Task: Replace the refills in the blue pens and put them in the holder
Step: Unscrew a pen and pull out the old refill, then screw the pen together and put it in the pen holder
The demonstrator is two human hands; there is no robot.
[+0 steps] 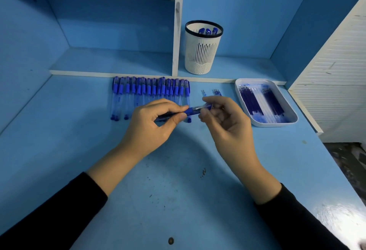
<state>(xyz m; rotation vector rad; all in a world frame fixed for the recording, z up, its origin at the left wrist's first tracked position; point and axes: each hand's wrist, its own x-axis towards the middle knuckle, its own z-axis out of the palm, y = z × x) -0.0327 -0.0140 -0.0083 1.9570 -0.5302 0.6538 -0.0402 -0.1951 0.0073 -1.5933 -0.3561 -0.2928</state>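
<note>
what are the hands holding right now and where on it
One blue pen, held level above the desk: the left hand pinches one end, the right hand pinches the other end.

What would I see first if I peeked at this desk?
Right in the middle, the left hand and the right hand both pinch one blue pen. Behind them lies a long row of blue pens, with a white tray of refills to the right. A white pen holder on the shelf has a few pens inside.
</note>
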